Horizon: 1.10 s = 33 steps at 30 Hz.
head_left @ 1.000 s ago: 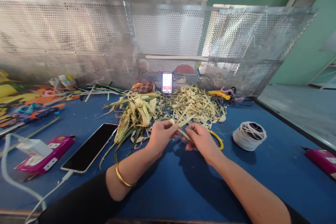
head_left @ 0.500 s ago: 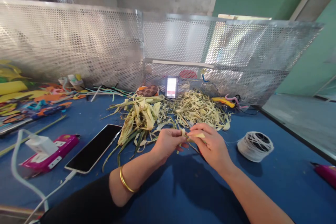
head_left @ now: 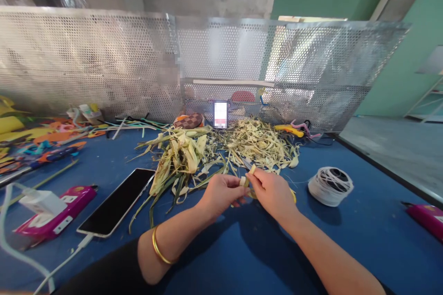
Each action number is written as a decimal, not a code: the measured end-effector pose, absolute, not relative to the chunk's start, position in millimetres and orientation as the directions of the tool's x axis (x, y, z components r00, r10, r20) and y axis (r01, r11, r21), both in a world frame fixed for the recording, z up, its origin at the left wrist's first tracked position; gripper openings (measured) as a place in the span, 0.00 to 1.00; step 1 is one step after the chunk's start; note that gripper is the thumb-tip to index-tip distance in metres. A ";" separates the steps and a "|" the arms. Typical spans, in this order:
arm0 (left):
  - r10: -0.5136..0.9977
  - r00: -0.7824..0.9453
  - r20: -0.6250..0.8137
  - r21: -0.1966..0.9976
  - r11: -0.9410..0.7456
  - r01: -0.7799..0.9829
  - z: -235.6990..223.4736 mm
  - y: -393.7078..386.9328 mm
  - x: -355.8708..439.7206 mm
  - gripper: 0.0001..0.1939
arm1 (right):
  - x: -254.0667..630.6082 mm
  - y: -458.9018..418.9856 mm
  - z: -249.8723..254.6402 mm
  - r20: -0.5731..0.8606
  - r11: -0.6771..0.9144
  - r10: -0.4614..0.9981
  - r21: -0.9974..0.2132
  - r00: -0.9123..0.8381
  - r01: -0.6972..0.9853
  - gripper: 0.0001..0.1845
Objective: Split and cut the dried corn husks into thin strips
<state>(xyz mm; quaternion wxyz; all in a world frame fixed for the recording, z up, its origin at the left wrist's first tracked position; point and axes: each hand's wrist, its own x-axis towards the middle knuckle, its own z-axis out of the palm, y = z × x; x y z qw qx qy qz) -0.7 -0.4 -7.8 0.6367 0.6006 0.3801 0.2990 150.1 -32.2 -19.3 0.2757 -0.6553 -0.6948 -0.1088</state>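
Observation:
My left hand and my right hand meet over the blue table, both pinched on a small folded strip of pale dried leaf. A yellow-handled tool pokes out from under my right hand, possibly scissors. Just beyond my hands lies a heap of dried husks and leaves and a pile of thin cut strips. A gold bangle sits on my left wrist.
A dark phone on a charging cable lies at the left, beside a pink case with a white charger. A spool of white thread sits at the right. A perforated metal screen walls the back. Coloured craft scraps lie far left.
The long leaf strip held a second ago is now folded into a short piece between my fingertips. My hands have drawn closer together.

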 end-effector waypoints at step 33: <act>0.936 0.294 -0.194 0.970 0.227 -0.084 -7.2 7.1 -2.9 0.12 | 145.1 -32.5 -12.3 0.351 0.276 0.867 -0.929 0.355 0.244 0.15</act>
